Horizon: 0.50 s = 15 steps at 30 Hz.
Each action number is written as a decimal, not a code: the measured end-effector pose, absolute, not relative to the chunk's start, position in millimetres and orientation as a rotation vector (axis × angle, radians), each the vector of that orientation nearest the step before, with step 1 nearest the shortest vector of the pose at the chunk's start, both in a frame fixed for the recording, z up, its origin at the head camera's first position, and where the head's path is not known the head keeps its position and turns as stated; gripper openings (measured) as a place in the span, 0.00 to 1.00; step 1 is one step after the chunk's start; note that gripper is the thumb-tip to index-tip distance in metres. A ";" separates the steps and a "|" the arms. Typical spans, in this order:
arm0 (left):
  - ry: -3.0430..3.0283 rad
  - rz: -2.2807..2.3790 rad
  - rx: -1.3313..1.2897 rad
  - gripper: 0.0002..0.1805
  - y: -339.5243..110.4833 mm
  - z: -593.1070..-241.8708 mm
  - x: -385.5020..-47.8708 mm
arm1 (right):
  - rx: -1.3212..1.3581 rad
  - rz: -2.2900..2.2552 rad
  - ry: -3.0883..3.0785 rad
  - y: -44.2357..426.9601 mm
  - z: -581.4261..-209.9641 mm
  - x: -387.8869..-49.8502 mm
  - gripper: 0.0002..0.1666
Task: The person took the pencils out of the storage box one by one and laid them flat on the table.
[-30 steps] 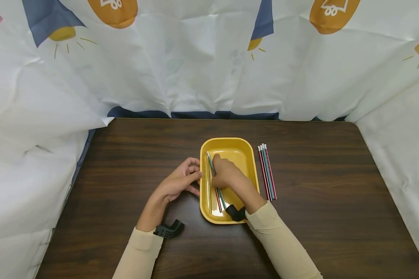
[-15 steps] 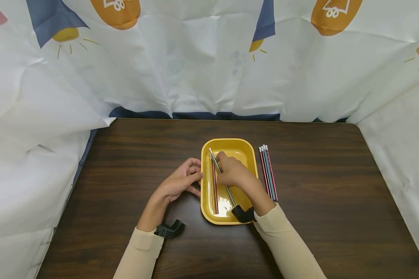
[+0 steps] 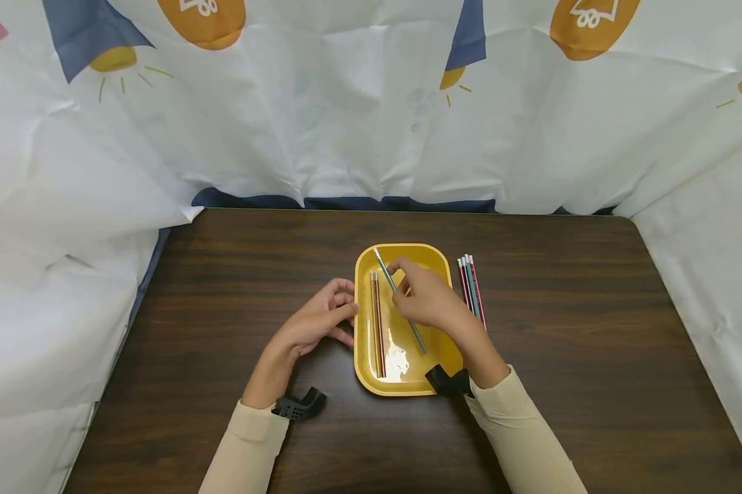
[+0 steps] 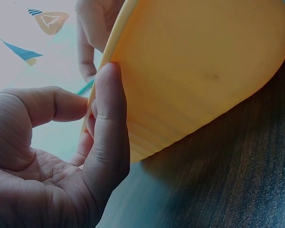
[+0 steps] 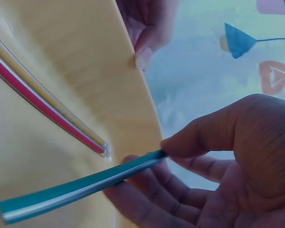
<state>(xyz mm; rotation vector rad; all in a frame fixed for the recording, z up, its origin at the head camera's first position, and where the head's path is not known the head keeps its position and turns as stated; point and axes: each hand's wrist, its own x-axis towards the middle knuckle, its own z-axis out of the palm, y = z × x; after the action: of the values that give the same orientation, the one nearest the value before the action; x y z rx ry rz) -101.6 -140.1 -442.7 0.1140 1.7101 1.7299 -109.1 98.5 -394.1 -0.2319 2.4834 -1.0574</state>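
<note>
A yellow tray [image 3: 365,357] lies on the brown table. My left hand [image 3: 317,319] pinches its left rim; in the left wrist view the thumb and a finger are on either side of the edge. Over the tray, my right hand [image 3: 431,296] holds a teal pencil [image 5: 80,186] between thumb and fingers, slanted with its white-tipped end toward the far left corner. To its left in the tray, a red pencil [image 5: 42,105] and a yellow pencil [image 5: 50,88] lie side by side, nearly touching.
Several dark red and teal pencils [image 3: 473,291] lie in a row on the table [image 3: 568,329], just right of the tray, partly hidden by my right wrist. A white printed curtain [image 3: 358,123] hangs behind the table's far edge.
My right hand has drawn the teal pencil away from the red and yellow ones, to the right and farther back. The red pencil now lies beside the yellow one. My left hand stays put.
</note>
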 end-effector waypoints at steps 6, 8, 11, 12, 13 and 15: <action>1.704 1.731 0.121 0.25 -140.7 -442.9 -101.8 | -0.237 -1.155 2.542 105.7 -390.3 -106.0 0.22; 1.704 1.733 0.123 0.25 -140.5 -442.5 -102.0 | -0.236 -1.189 2.553 109.1 -389.5 -104.5 0.22; 1.708 1.732 0.118 0.25 -140.3 -441.5 -102.1 | -0.252 -1.228 2.557 116.0 -388.2 -102.0 0.22; 1.709 1.732 0.118 0.25 -140.3 -441.4 -102.0 | -0.267 -1.242 2.554 118.8 -387.9 -101.4 0.23; 1.709 1.732 0.117 0.25 -140.3 -441.3 -102.0 | -0.288 -1.259 2.551 121.8 -387.7 -100.7 0.23; 1.710 1.729 0.119 0.25 -140.3 -441.7 -101.9 | -0.318 -1.297 2.538 128.2 -387.2 -99.4 0.23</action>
<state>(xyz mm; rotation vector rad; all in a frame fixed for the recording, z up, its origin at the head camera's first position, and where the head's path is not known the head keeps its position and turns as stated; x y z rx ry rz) -101.9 -140.3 -441.7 0.1189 1.7098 1.7291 -99.4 128.2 -387.2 -0.3183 2.5378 -1.2967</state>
